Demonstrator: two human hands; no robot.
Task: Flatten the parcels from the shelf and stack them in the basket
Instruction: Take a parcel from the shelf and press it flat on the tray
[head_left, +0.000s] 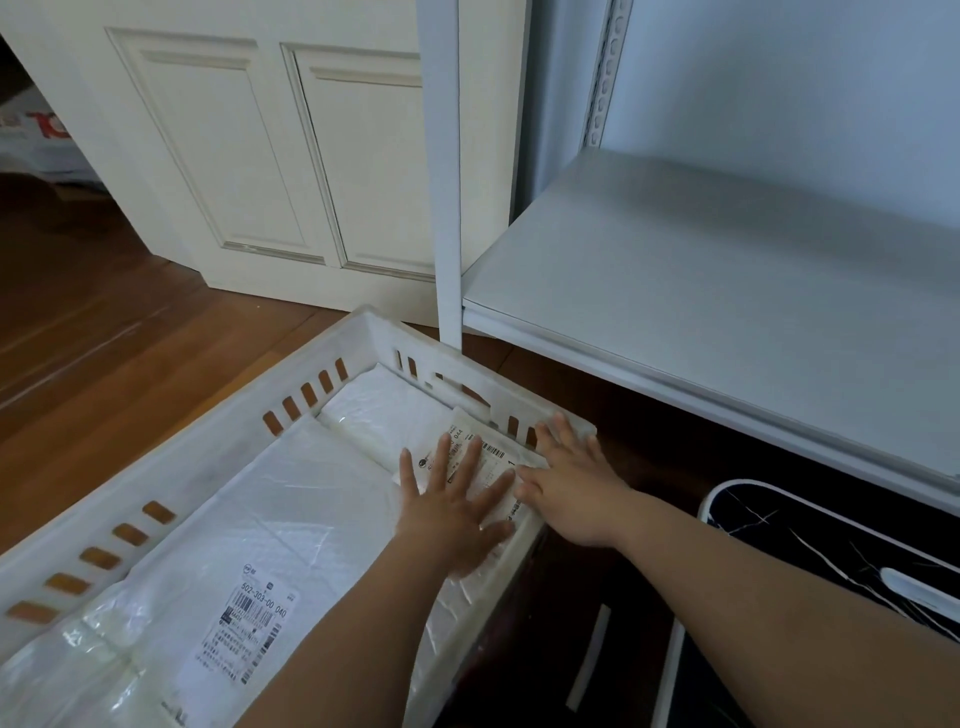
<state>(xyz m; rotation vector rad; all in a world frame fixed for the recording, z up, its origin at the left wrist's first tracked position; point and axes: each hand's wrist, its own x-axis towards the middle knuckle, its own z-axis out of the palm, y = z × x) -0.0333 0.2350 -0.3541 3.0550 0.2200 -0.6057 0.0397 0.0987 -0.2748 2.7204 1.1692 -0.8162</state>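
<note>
Left hand (457, 499) is spread flat w/ straight fingers on the top parcel (415, 431) at the basket's (218, 441) far right corner, prob. pressing air out so it lies level on the parcels beneath. Right hand (569, 483) also lies flat, fingers on the basket rim and the parcel's right edge, likely to steady it. Shelf (701, 270) beside the basket holds no parcels; labelled parcel (244, 613) lies along the near left side.
</note>
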